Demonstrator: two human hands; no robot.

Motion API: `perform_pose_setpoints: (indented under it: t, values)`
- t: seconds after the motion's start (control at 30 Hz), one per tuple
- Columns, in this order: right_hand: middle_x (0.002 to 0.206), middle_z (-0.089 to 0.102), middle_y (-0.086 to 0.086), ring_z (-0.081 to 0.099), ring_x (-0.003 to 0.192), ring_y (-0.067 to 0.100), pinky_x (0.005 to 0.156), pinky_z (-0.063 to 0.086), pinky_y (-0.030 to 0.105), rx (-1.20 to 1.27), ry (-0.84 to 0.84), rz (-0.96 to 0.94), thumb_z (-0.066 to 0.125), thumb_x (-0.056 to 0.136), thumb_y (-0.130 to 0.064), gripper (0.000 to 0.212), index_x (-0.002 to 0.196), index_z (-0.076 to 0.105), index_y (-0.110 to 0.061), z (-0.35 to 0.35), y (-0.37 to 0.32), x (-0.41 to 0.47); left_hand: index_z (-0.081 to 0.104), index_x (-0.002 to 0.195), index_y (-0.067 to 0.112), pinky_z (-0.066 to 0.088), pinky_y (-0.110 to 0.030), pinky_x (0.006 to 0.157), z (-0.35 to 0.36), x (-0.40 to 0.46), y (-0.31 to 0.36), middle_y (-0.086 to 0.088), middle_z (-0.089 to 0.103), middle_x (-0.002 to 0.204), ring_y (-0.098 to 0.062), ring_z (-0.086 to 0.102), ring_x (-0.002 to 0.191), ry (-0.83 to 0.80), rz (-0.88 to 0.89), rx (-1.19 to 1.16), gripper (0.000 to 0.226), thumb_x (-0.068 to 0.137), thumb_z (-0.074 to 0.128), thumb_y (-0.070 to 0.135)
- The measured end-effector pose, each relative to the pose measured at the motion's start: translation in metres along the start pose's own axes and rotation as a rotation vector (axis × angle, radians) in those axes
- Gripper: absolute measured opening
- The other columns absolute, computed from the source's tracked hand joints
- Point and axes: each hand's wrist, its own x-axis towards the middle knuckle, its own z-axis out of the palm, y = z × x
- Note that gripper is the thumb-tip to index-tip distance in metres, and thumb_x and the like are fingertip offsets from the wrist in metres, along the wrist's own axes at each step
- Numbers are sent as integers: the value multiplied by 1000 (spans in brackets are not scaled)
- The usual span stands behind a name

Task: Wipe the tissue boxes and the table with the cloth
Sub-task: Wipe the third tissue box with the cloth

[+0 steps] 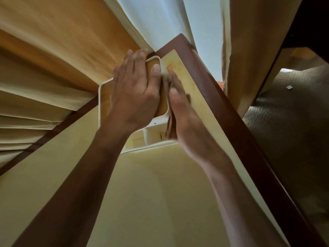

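A white tissue box [153, 134] with a wooden lid [106, 97] stands near the far corner of the cream table [142, 193]. My left hand [131, 97] lies over the lid, fingers curled round its far edge and thumb on its right edge. My right hand [179, 107] presses a folded brownish cloth [170, 125] against the box's right side. The hand is motion-blurred, and most of the cloth is hidden under it.
The table has a dark brown wooden border [222, 107]. Cream curtains [53, 50] hang right behind the box and at the table's far corner. Patterned carpet [293, 122] and a piece of furniture [277, 68] lie to the right.
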Motion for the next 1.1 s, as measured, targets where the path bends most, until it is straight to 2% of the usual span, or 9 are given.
perform_pose_setpoints:
  t: [0.13,0.27,0.33,0.43,0.53,0.6,0.77,1.0,1.1]
  values:
    - [164,34,-13,24,152,2,129,11,44,24,12,81,25,109,-48,52,158,35,-33,-4,-13,61,35,152,20,13,-48,124,0,0,-3,2,34,161,-16,16,153,4,8,-15,54,105,23,45]
    - [150,54,-5,47,139,7,122,32,35,42,-55,118,35,111,-41,45,148,54,-23,-17,-19,80,31,156,16,15,-48,124,1,2,-4,0,33,162,-16,18,153,5,9,-2,62,103,21,47]
    - [154,49,-7,42,143,7,124,28,36,54,-10,116,30,111,-43,46,153,47,-29,-13,-18,78,33,154,16,14,-48,124,1,2,-3,-1,33,161,-17,18,153,9,11,-7,59,104,22,46]
    - [167,26,-13,16,155,3,129,10,45,38,4,34,21,109,-51,55,161,25,-36,-5,-8,56,34,153,20,12,-46,125,1,0,-2,1,33,161,-16,16,154,11,9,-13,53,105,24,43]
    - [171,5,-19,-6,152,-9,129,-6,38,-57,8,7,14,113,-40,50,163,9,-38,-1,2,12,32,154,20,12,-45,125,1,-1,-2,1,32,162,-16,15,153,11,0,1,54,106,24,43]
    - [169,-3,-24,-11,150,-12,129,-7,36,-45,-7,0,14,114,-37,49,161,3,-42,3,4,-24,32,154,20,14,-46,124,0,-1,-1,0,32,162,-17,17,153,19,-6,12,53,107,24,42]
    - [166,-1,-33,-9,152,-8,129,1,48,78,54,1,19,109,-41,49,153,4,-58,20,9,-58,34,152,18,21,-51,121,1,-2,1,-2,35,159,-22,25,149,13,-7,21,55,105,24,45]
    - [170,12,-18,0,154,-6,129,-6,38,-24,27,40,16,113,-40,49,162,15,-38,1,-1,23,35,153,15,18,-48,123,3,0,-1,-2,35,160,-18,20,152,13,-4,-6,59,103,23,44]
    - [166,30,-11,20,153,0,129,8,35,21,15,71,23,110,-44,52,160,31,-31,-6,-13,64,30,156,15,15,-47,124,2,0,-2,-1,30,164,-16,15,154,12,-7,2,61,103,22,45]
